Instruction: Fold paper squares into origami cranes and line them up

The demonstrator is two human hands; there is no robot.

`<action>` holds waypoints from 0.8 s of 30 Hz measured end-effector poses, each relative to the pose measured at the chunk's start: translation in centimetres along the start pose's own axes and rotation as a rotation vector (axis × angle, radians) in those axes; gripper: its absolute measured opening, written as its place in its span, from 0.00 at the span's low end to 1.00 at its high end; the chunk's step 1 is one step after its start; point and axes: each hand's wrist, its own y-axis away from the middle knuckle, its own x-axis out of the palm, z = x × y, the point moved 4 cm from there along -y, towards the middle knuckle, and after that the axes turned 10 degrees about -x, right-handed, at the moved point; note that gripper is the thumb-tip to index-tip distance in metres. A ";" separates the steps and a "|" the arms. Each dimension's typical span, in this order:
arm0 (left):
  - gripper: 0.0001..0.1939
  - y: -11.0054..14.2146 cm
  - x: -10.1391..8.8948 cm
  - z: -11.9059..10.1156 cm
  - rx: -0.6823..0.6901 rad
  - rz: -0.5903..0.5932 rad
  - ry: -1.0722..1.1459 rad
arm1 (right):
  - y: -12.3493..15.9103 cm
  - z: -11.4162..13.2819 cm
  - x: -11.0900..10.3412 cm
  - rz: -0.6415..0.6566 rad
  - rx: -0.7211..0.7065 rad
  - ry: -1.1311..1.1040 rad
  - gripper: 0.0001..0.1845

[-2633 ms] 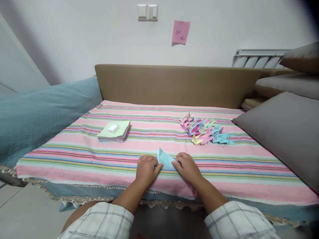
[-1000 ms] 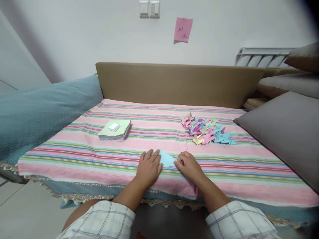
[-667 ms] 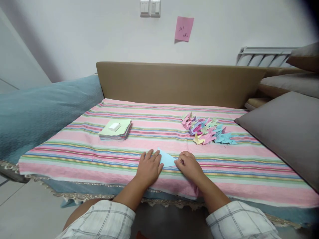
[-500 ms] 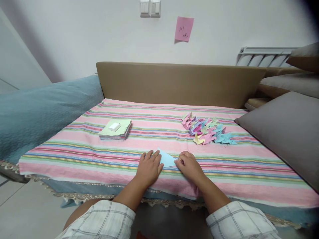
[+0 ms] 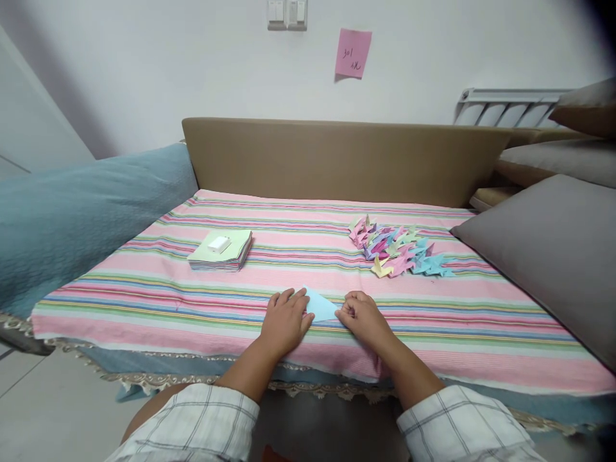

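A light blue sheet of folded paper [image 5: 319,307], showing as a triangle, lies on the striped cloth between my hands. My left hand [image 5: 285,321] rests flat on the paper's left part, fingers stretched out and covering that side. At the pointed right corner, my right hand [image 5: 362,316] is closed, with thumb and fingertips pinching the tip. Beyond my right hand sits a cluster of folded paper cranes [image 5: 399,250] in pink, purple, blue, green and yellow.
A stack of square paper [image 5: 221,256] with a small white block [image 5: 219,244] on top stands at the left. Grey cushions [image 5: 543,231] pile up on the right. The striped cloth [image 5: 144,295] covers the seat, before a brown backrest [image 5: 337,160] and a blue armrest [image 5: 96,199].
The view has shifted very slightly. Both hands stay at the blue paper in nearly the same pose.
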 end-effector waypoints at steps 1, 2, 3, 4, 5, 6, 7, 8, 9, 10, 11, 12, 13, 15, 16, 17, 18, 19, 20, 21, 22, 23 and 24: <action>0.17 -0.1 0.0 0.1 -0.008 0.010 0.007 | 0.0 -0.1 0.0 -0.001 0.005 -0.005 0.08; 0.18 -0.1 0.0 0.1 -0.015 0.019 0.012 | 0.0 -0.2 0.0 -0.003 0.009 -0.008 0.08; 0.18 -0.1 0.0 0.1 -0.021 0.026 0.013 | 0.0 -0.2 0.0 -0.006 0.013 -0.009 0.07; 0.19 -0.2 0.0 0.1 -0.023 0.033 0.013 | 0.0 -0.3 -0.1 -0.009 0.017 -0.009 0.07; 0.20 -0.2 -0.1 0.1 -0.024 0.039 0.011 | 0.1 -0.4 -0.1 -0.012 0.017 -0.009 0.07; 0.20 -0.2 -0.1 0.0 -0.023 0.044 0.008 | 0.0 -0.4 -0.2 -0.013 0.013 -0.010 0.06; 0.20 -0.2 -0.1 0.0 -0.020 0.049 0.005 | 0.0 -0.5 -0.2 -0.011 0.006 -0.013 0.05; 0.20 -0.2 -0.2 0.0 -0.018 0.052 0.002 | 0.0 -0.6 -0.3 -0.007 -0.004 -0.017 0.04; 0.20 -0.3 -0.2 0.0 -0.017 0.055 0.000 | 0.0 -0.7 -0.4 -0.003 -0.017 -0.023 0.04; 0.20 -0.3 -0.2 0.0 -0.016 0.057 -0.001 | 0.0 -0.8 -0.5 0.002 -0.031 -0.028 0.05; 0.20 -0.3 -0.2 0.0 -0.016 0.058 -0.001 | -0.1 -0.9 -0.5 0.005 -0.044 -0.032 0.05; 0.20 -0.3 -0.2 0.0 -0.018 0.059 0.000 | -0.1 -0.9 -0.6 0.006 -0.055 -0.034 0.06; 0.21 -0.3 -0.2 0.0 -0.021 0.061 0.001 | 0.0 -0.9 -0.7 0.005 -0.065 -0.032 0.06; 0.22 -0.4 -0.1 0.0 -0.026 0.063 0.000 | 0.1 -0.6 -0.7 -0.006 -0.084 -0.016 0.07; 0.22 -0.4 -0.1 0.0 -0.030 0.065 -0.001 | 0.3 -0.3 -0.7 -0.016 -0.099 -0.001 0.08; 0.22 -0.4 0.0 0.0 -0.033 0.068 -0.003 | 0.5 0.1 -0.7 -0.031 -0.121 0.018 0.09; 0.22 -0.5 0.0 0.0 -0.036 0.070 -0.004 | 0.8 0.6 -0.7 -0.046 -0.151 0.039 0.11; 0.23 -0.5 0.0 0.0 -0.039 0.073 -0.005 | 1.0 1.2 -0.5 -0.046 -0.193 0.061 0.12; 0.23 -0.5 0.0 0.0 -0.041 0.075 -0.006 | 1.3 1.8 -0.3 -0.035 -0.241 0.087 0.13; 0.23 -0.5 0.0 0.0 -0.043 0.077 -0.007 | 1.6 2.3 0.0 -0.014 -0.284 0.116 0.14; 0.23 -0.5 0.0 0.0 -0.044 0.077 -0.007 | 1.8 2.8 0.2 0.008 -0.321 0.145 0.16; 0.23 -0.5 -0.1 -0.1 -0.044 0.076 -0.006 | 2.1 3.2 0.5 0.028 -0.352 0.172 0.17; 0.23 -0.5 -0.1 -0.1 -0.043 0.074 -0.005 | 2.2 3.5 0.6 0.043 -0.371 0.194 0.18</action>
